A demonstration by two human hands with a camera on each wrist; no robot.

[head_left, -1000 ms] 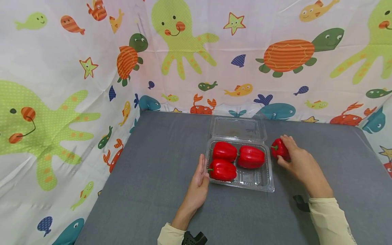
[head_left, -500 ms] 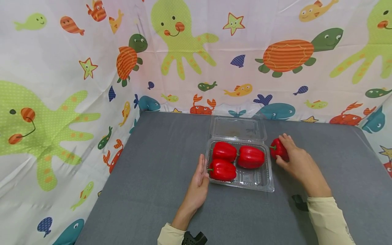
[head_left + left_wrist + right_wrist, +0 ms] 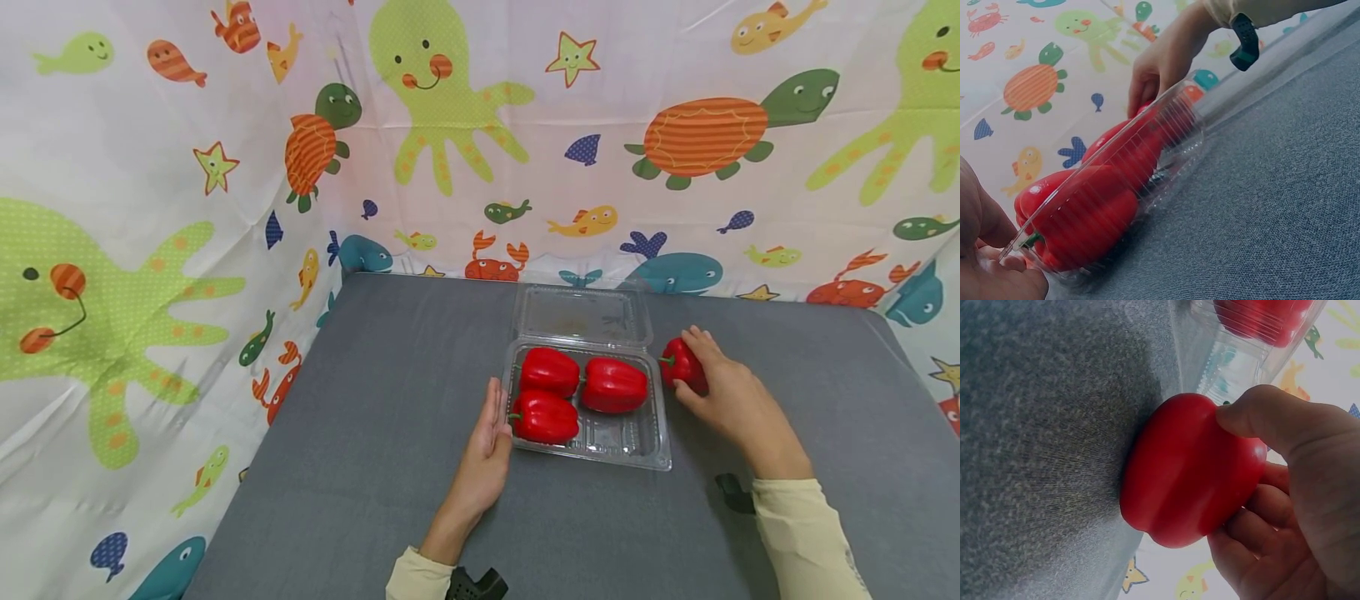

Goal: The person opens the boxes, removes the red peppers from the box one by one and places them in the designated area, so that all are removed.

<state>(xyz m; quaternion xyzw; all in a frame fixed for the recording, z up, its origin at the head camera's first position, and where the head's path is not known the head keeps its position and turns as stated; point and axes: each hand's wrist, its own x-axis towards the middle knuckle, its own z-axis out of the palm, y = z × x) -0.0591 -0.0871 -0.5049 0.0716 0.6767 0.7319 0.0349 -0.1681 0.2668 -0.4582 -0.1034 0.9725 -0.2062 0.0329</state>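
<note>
Right hand [image 3: 738,408] grips one red bell pepper [image 3: 684,365], thumb on one side, fingers curled round the other. Left hand [image 3: 480,458] holds its fingers nearly straight against the left side of a clear plastic container [image 3: 622,435]. The gripped pepper is glossy and lobed, with a green stem; it is located just right of the container, at the grey cloth [image 3: 360,467]. Three similar peppers [image 3: 615,385] lie inside the container. Right-hand fingers partly hide the gripped pepper; the thumb covers most of its stem in the right wrist view. The left wrist view cuts off the left hand.
</note>
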